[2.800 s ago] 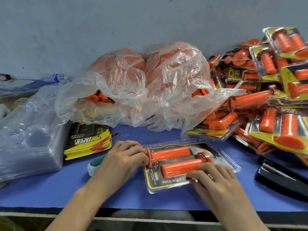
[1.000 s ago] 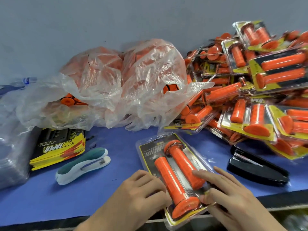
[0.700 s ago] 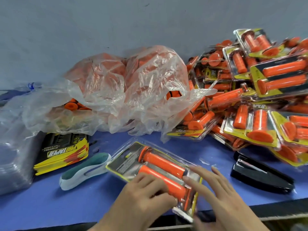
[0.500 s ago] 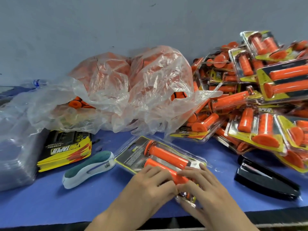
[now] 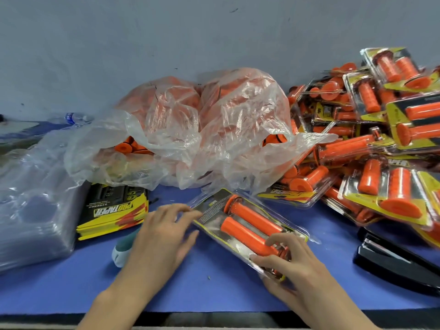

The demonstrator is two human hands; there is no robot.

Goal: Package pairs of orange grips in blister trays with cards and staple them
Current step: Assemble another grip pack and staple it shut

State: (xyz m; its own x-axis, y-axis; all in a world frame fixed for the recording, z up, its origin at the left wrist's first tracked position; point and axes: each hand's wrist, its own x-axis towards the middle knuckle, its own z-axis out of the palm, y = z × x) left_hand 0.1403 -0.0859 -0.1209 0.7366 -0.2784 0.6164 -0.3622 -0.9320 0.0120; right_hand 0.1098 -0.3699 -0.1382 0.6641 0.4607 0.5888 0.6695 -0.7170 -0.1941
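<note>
item 1: blister pack (image 5: 250,228). clear tray closed over a yellow-and-black card (image 5: 210,209), with two orange grips (image 5: 242,234) side by side inside. it lies slantwise on the blue tabletop (image 5: 214,294), in the middle, near the front edge.

item 2: left hand (image 5: 162,234). fingers are straight and spread, with the tips touching the pack's far left corner, likely to steady it. slightly blurred.

item 3: right hand (image 5: 290,260). fingers are curled over the near end of the pack and the thumb lies along its edge, gripping it, probably to press the shell shut before stapling.

item 4: black stapler (image 5: 392,265), near the right edge, apart from both hands. a smaller teal-and-white stapler (image 5: 121,248) sits half hidden under the left hand. no staples can be made out on the pack.

item 5: stack of cards (image 5: 112,210), left of centre, within reach for the next pack.

item 6: stack of empty clear trays (image 5: 31,210), at the left edge.

item 7: crumpled plastic bag (image 5: 190,129) of loose grips, against the back edge.

item 8: heap of finished packs (image 5: 381,151), in the back right corner.

item 9: water bottle (image 5: 73,117), at the back left.

room: plain grey wall (image 5: 214,32), scuffed, directly behind the tabletop.
</note>
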